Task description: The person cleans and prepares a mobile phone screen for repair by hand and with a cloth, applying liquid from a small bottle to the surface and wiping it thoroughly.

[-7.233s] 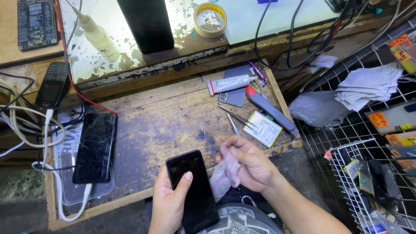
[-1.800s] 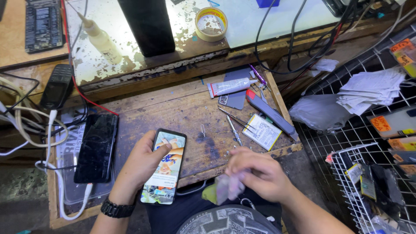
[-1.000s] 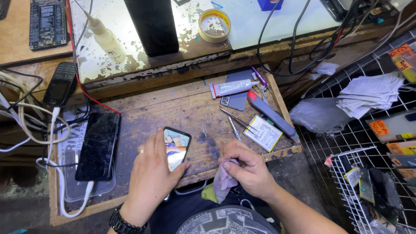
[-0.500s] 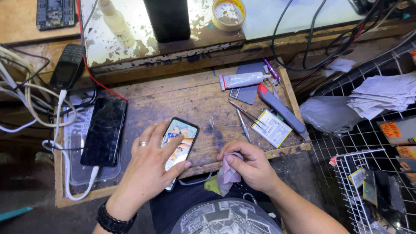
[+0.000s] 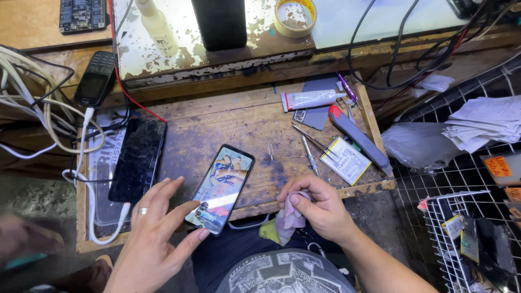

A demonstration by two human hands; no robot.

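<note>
A smartphone (image 5: 221,187) with a lit, colourful screen lies face up on the worn wooden bench (image 5: 228,125), near its front edge. My left hand (image 5: 157,233), with a ring on one finger, has its fingers spread and rests its fingertips at the phone's lower left edge. My right hand (image 5: 320,209) is closed around a crumpled pinkish cloth (image 5: 291,218) just right of the phone, at the bench edge.
A dark cracked phone (image 5: 137,160) lies plugged into a white cable at the left. Tweezers (image 5: 308,149), a small battery (image 5: 345,160), a utility knife (image 5: 358,138) and a glue tube (image 5: 309,99) lie at right. A tape roll (image 5: 294,16) and bottle (image 5: 157,24) stand behind. Wire baskets (image 5: 467,228) stand right.
The phone, earlier dark and held up while the cloth rubbed it, is now lit and laid flat on the bench. My left hand has opened beside it; the right keeps the cloth.
</note>
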